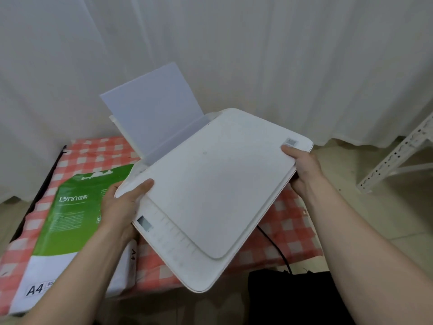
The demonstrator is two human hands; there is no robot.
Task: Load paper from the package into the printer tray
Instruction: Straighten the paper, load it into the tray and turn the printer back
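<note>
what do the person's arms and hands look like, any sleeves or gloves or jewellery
Both forearms are bare up to the frame's edge: no sleeves in view. The left hand and right hand wear no gloves, and no watch, bracelet or ring shows on the wrists or visible fingers. No markings are visible.

both forearms bare, no sleeves in view; left hand and right hand bare, short plain nails

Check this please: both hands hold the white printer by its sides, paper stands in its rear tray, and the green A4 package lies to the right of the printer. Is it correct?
One detail is wrong. In the head view the package lies to the left of the printer, not the right. The rest holds: left hand and right hand hold its sides, and paper stands in the rear tray.
</note>
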